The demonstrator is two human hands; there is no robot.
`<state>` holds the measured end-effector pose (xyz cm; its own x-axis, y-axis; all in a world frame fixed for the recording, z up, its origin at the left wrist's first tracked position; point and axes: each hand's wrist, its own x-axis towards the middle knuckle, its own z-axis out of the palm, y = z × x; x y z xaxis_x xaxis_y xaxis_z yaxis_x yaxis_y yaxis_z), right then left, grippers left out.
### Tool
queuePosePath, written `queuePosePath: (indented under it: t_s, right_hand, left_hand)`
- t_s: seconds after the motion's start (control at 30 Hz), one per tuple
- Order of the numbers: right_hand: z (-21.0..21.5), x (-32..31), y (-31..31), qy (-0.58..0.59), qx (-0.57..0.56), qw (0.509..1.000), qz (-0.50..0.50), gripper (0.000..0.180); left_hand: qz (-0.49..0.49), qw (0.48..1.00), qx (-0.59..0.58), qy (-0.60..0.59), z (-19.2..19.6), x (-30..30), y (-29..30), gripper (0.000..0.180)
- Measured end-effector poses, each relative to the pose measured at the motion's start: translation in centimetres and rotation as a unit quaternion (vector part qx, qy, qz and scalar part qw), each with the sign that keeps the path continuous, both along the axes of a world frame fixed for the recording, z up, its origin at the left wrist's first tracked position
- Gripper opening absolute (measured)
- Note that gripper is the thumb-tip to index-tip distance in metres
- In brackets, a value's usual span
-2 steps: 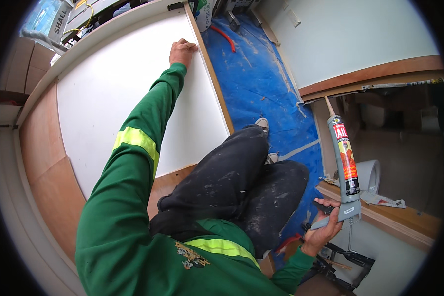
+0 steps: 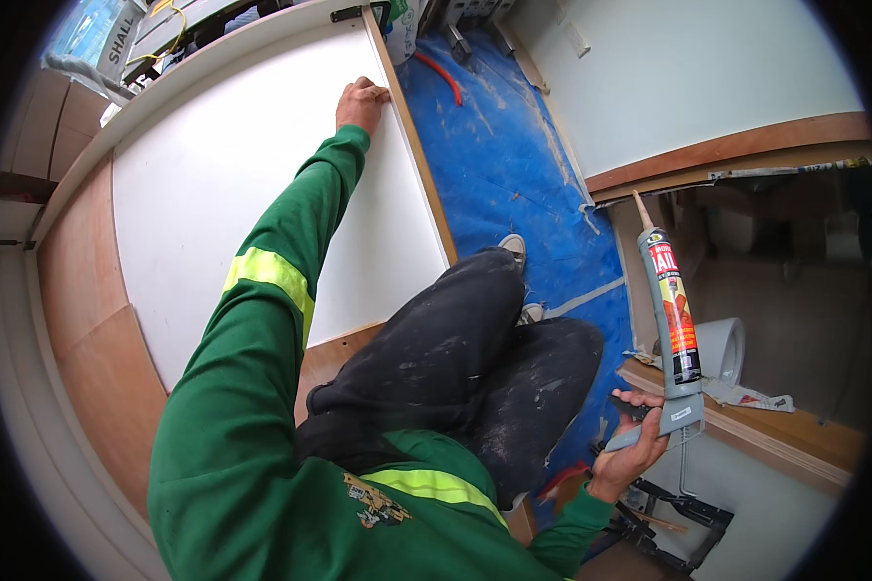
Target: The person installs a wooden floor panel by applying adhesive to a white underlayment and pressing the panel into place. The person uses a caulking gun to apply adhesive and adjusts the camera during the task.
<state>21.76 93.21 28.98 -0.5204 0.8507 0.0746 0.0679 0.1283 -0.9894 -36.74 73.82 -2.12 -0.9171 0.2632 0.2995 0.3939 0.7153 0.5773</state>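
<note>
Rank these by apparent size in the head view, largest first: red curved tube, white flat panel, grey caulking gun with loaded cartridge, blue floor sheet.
1. White flat panel
2. Blue floor sheet
3. Grey caulking gun with loaded cartridge
4. Red curved tube

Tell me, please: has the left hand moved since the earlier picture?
No, not visibly: the left hand keeps the same place beside the wooden edge, with no clear shift either way.

The left hand (image 2: 362, 105) edged very slightly rightward — toward the wooden strip (image 2: 420, 165). The right hand (image 2: 632, 450) and caulking gun (image 2: 683, 413) shifted marginally leftward in view — together.
</note>
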Motion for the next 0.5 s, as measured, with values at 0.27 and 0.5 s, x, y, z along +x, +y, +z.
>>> queuePosePath:
  t_s: [0.27, 0.5]
  right_hand:
    - [-1.0, -2.3, -1.9, 0.058, -0.104, 0.992, 0.053, 0.026]
    - [-4.6, -7.1, -3.0, 0.065, -0.097, 0.970, 0.212, 0.026]
  left_hand:
    - [-0.181, 0.956, -0.217, -0.080, -0.4, 1.4, -3.0, 0.020]
    - [-0.332, 0.806, -0.247, -0.424, 10.1, 21.9, -30.3, 0.028]
